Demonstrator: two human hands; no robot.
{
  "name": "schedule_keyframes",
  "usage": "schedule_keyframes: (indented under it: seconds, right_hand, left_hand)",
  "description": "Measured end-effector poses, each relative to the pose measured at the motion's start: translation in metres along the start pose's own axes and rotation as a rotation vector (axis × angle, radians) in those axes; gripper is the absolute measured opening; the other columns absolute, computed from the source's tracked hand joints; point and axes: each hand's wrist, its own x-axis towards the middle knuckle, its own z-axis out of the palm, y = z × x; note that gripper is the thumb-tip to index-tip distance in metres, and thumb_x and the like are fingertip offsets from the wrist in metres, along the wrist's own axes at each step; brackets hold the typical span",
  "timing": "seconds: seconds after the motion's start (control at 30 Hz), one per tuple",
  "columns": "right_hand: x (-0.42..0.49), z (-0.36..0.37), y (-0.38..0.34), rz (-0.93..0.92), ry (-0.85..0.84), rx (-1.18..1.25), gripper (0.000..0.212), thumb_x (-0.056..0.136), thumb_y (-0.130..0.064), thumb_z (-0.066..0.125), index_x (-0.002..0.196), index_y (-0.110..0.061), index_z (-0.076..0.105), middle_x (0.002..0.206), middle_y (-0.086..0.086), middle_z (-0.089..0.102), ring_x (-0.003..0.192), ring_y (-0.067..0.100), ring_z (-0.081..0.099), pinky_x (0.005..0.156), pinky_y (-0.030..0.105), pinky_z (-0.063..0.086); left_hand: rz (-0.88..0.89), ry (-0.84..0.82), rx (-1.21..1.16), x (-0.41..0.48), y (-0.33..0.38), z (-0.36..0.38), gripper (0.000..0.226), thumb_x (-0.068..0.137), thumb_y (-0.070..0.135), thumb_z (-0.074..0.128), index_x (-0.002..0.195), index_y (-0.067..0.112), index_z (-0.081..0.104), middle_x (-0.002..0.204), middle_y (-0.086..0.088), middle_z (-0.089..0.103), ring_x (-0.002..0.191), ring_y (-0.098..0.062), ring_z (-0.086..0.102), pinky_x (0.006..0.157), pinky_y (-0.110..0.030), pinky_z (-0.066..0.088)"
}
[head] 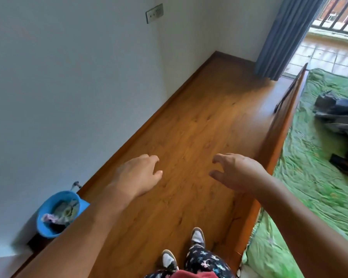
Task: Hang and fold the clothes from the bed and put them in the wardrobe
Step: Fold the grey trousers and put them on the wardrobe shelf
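My left hand (pixel 138 174) and my right hand (pixel 237 171) hang in front of me over the wooden floor, fingers loosely curled, holding nothing. The bed (pixel 309 177) with a wrinkled green sheet lies to my right behind a wooden side board (pixel 277 141). A dark grey heap of clothes (pixel 338 113) sits on the sheet at the far right. A smaller dark brown item (pixel 346 163) lies nearer on the sheet. No wardrobe is in view.
A blue bucket (pixel 57 213) with bits of cloth in it stands against the white wall at the lower left. A blue curtain (pixel 285 37) hangs at the far end beside an open balcony door. My feet stand on the wooden floor (pixel 189 127).
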Motion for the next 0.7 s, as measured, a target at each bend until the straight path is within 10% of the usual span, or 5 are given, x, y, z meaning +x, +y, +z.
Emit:
schedule_keyframes:
  seconds: [0.7]
  right_hand:
    - [0.151,-0.125,0.269,0.338,0.133,0.136,0.04,0.096,-0.063,0.046,0.121,-0.032,0.052,0.111,-0.004,0.062,0.092,0.016,0.06,0.075,0.034,0.055]
  left_hand:
    - [0.434,-0.038,0.063,0.351,0.218,-0.092,0.05,0.099,0.051,0.052,0.146,0.035,0.044,0.146,0.011,0.051,0.124,-0.014,0.059,0.094,-0.029,0.054]
